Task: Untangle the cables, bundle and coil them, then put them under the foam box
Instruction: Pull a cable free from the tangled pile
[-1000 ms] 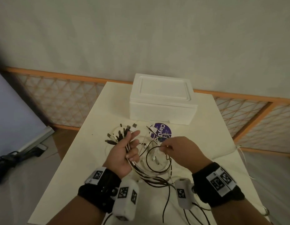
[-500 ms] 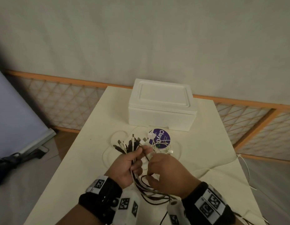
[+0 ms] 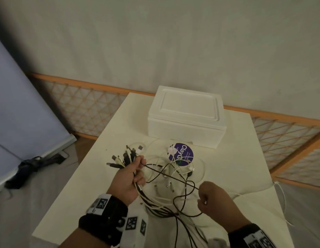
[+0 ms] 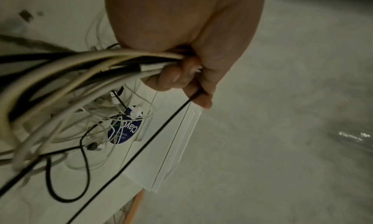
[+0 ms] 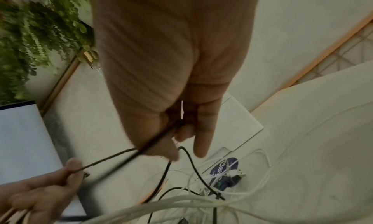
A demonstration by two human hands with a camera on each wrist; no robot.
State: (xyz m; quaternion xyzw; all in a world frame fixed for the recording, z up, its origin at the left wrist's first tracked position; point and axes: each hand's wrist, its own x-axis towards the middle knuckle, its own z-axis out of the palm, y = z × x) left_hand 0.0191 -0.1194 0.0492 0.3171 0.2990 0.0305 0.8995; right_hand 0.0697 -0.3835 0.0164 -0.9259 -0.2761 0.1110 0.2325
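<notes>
My left hand (image 3: 136, 173) grips a bundle of black and white cables (image 4: 84, 63), their plug ends (image 3: 123, 157) fanning out up-left of the fist. One black cable (image 3: 171, 176) runs taut from that fist to my right hand (image 3: 203, 198), which pinches it low and to the right. The same black cable (image 5: 141, 149) passes between the right thumb and fingers in the right wrist view. Loose white and black loops (image 3: 173, 199) lie tangled on the table between the hands. The white foam box (image 3: 187, 118) stands shut at the table's far end.
The cream table (image 3: 236, 158) ends close behind the box at a wood-framed lattice rail (image 3: 284, 129). A round purple sticker (image 3: 182, 154) lies in front of the box under some white cable. Left of the table a dark bundle (image 3: 28, 165) sits on the floor by a blue panel (image 3: 21, 104).
My right hand has pulled away from the left, down and to the right, drawing one black cable out taut. The left hand keeps its bundle and has risen slightly.
</notes>
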